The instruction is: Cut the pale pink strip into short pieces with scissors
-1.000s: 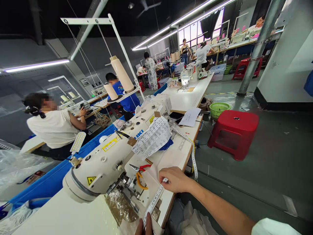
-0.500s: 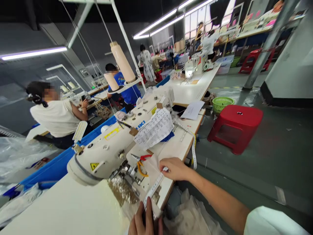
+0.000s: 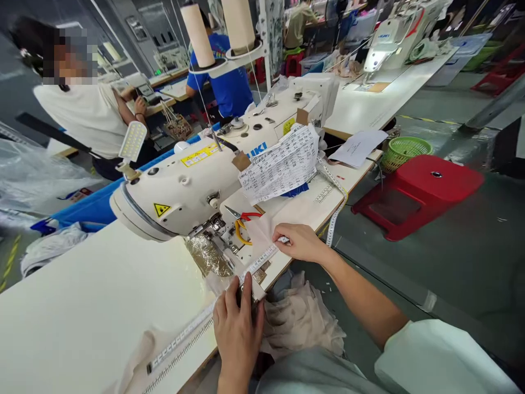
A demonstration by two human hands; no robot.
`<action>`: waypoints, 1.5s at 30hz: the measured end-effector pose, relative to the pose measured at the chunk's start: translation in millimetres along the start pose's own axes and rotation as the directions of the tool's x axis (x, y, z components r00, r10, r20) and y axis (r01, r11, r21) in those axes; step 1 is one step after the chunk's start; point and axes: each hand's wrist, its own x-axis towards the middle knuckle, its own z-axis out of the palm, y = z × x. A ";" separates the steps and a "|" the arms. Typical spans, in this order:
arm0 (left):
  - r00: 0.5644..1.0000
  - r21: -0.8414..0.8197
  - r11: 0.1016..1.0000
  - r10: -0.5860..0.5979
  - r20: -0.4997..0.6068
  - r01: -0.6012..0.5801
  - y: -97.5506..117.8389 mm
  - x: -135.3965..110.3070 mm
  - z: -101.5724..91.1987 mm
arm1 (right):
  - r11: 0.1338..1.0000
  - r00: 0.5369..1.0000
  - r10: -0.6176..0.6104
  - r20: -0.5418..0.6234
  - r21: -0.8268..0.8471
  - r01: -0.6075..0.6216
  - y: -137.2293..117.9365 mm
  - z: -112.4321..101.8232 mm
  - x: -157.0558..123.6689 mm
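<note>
A cream JUKI sewing machine (image 3: 192,180) stands on the white table (image 3: 82,295). A white measuring tape (image 3: 262,258) lies along the table's front edge over pale beige fabric (image 3: 301,317). My left hand (image 3: 238,323) presses flat on the tape and fabric near the edge, fingers stretched out. My right hand (image 3: 299,242) pinches the tape's far end, just right of the needle plate. Red and yellow snips (image 3: 241,221) lie beside the presser foot.
A printed paper sheet (image 3: 283,164) hangs on the machine. Thread cones (image 3: 199,35) stand above it. A red stool (image 3: 418,191) and green basket (image 3: 404,150) sit on the floor at right. A person in a white shirt (image 3: 82,115) and another in blue (image 3: 227,82) work behind.
The view has tilted down and moved closer. My left hand has come fully into view and slid up onto the tape. My right hand keeps its pinch on the tape.
</note>
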 end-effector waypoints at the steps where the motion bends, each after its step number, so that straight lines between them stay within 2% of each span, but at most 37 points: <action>1: 1.000 -0.004 1.000 -0.004 -0.002 0.004 0.8 0.8 -0.9 | 1.000 1.000 -0.010 -0.009 0.011 0.011 1.2 0.9 -0.5; 8: 0.999 -0.023 0.999 -0.034 -0.012 0.034 7.3 7.5 -7.7 | 0.998 0.998 -0.055 -0.034 0.015 0.055 6.7 6.1 -3.5; 18: 0.999 -0.037 0.998 -0.048 -0.003 0.047 4.9 5.3 -4.7 | 0.991 0.988 -0.122 -0.096 0.051 0.127 9.8 10.0 -7.1; 31: 0.999 0.002 0.999 -0.032 0.042 0.032 1.4 1.6 -1.4 | 0.986 0.985 -0.146 -0.098 0.066 0.152 4.9 3.6 -7.6; 45: 0.998 0.013 0.999 -0.038 0.041 0.038 2.5 3.6 -0.7 | 0.988 0.985 -0.134 -0.109 0.061 0.142 5.7 6.6 -8.8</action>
